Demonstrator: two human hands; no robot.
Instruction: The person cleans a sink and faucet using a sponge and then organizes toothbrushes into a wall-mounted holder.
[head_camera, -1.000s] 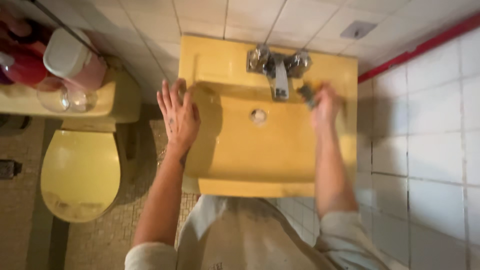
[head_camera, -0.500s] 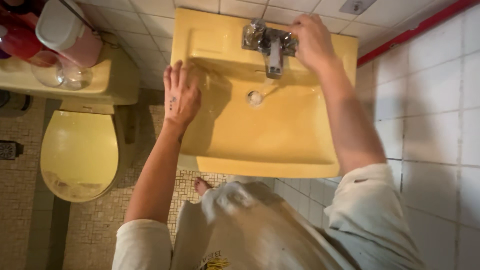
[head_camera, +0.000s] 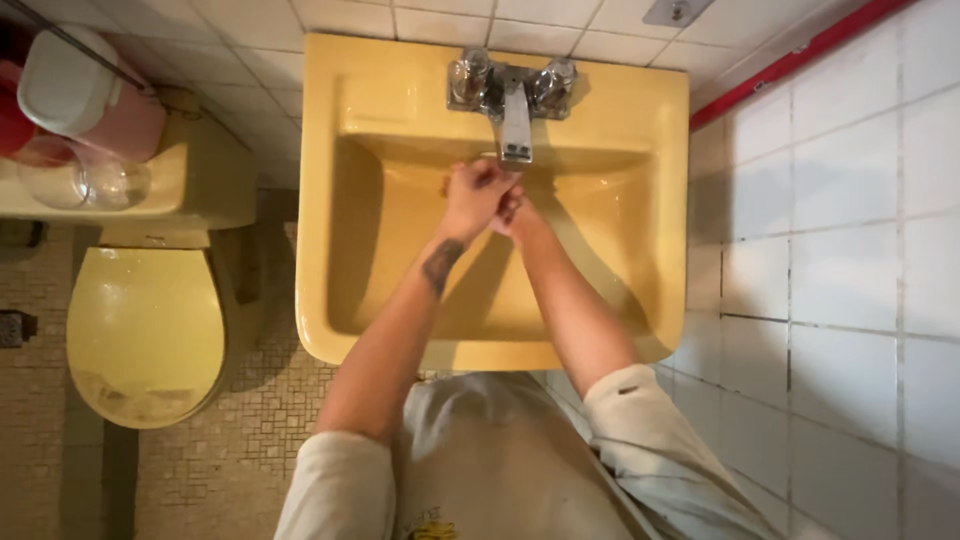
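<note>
A yellow wall sink fills the middle of the head view, with a chrome faucet at its back. Both my hands meet in the basin just below the spout. My left hand is curled shut and lies over my right hand, which is mostly hidden under it. I see no object between them. Whether water runs from the spout is unclear. My forearms reach in over the sink's front edge, with pale sleeves pushed up.
A yellow toilet stands to the left. On its tank are a clear glass and a pink container with a white cap. A white tiled wall with a red pipe closes the right side.
My right hand left the right faucet handle and dropped under the spout. My left hand came off the sink's left rim and joined it in the basin.
</note>
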